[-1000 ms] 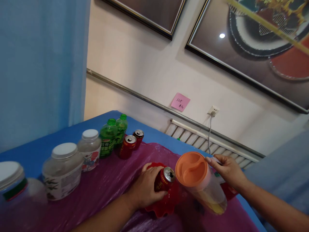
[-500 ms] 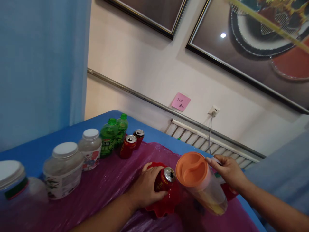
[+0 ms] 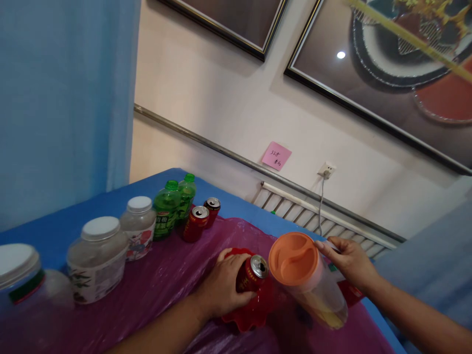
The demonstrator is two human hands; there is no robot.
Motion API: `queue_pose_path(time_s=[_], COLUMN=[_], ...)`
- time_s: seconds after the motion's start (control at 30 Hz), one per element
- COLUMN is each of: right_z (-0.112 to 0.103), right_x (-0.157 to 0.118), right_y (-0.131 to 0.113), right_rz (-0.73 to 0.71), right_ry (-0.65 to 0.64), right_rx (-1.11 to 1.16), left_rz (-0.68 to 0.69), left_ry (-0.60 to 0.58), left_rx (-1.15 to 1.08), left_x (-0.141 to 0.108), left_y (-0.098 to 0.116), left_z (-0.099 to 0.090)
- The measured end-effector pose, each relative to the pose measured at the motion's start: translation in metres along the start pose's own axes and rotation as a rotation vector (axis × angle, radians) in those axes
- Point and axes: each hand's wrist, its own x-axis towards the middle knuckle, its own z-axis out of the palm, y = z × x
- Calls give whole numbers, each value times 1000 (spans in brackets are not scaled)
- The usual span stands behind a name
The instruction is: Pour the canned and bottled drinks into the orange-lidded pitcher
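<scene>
My left hand (image 3: 224, 285) is wrapped round a red drink can (image 3: 247, 281) with an opened silver top. The can is held over a red scalloped bowl (image 3: 250, 317), which my hand partly covers. On the right, my right hand (image 3: 348, 260) grips the handle side of a clear pitcher (image 3: 322, 300) with an orange lid (image 3: 293, 258). The pitcher leans with its lid toward the can, and some yellowish liquid sits low inside it. Its lid edge is close to the can's top; whether they touch I cannot tell.
Two red cans (image 3: 196, 225) and two green bottles (image 3: 166, 209) stand at the back left. Several white-lidded jars (image 3: 99, 263) line the left side. Purple plastic sheeting (image 3: 155, 300) covers part of the blue table (image 3: 47, 214). Behind it are a radiator (image 3: 291, 211) and a wall socket (image 3: 326, 170).
</scene>
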Motion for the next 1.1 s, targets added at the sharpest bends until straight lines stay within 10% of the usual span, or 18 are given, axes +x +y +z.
queue_pose_path(time_s=[1.1], right_z=[0], right_x=[-2], right_y=[0], right_rz=[-7], right_ry=[0], right_rx=[28], left_rz=[8], left_ry=[-12], left_rx=[3], left_x=[0], left_y=[3], left_z=[-2])
